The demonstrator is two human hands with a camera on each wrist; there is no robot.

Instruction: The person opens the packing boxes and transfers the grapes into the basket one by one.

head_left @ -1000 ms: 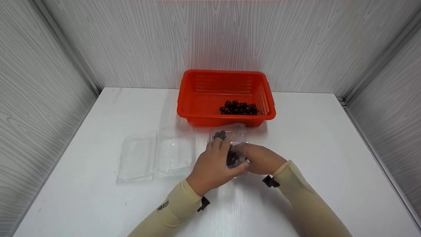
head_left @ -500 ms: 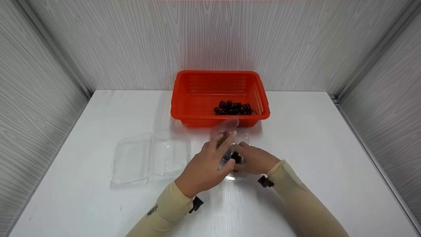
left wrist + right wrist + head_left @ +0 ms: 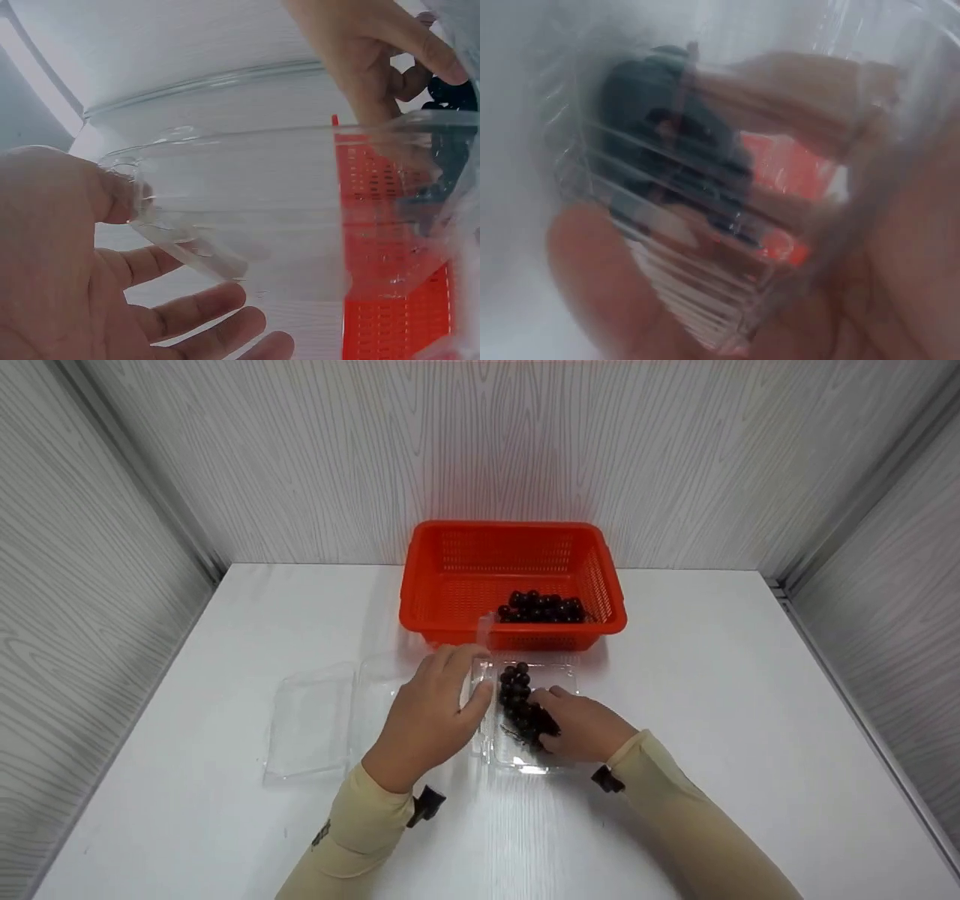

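Note:
In the head view, a clear plastic clamshell box (image 3: pixel 562 675) stands in front of the red basket, with a bunch of dark grapes (image 3: pixel 516 690) inside. Its lid (image 3: pixel 247 172) is swung up to the left, standing nearly on edge. My left hand (image 3: pixel 431 705) pinches the lid's edge between thumb and fingers, the other fingers spread behind it. My right hand (image 3: pixel 589 727) reaches over the box's right side, with fingers and thumb curled about the right part of the bunch. In the right wrist view, the grapes (image 3: pixel 667 142) show blurred through the ribbed plastic wall.
The red basket (image 3: pixel 420 626) stands at the back against the panelled wall, holding more dark grapes (image 3: pixel 544 607). Another clear clamshell (image 3: pixel 311 720) lies opened flat on the white table (image 3: pixel 675 645) to the left, partly behind my left hand.
My left hand has moved left, and the lid has swung up off the box with it, uncovering the grapes. My right hand has stayed at the bunch.

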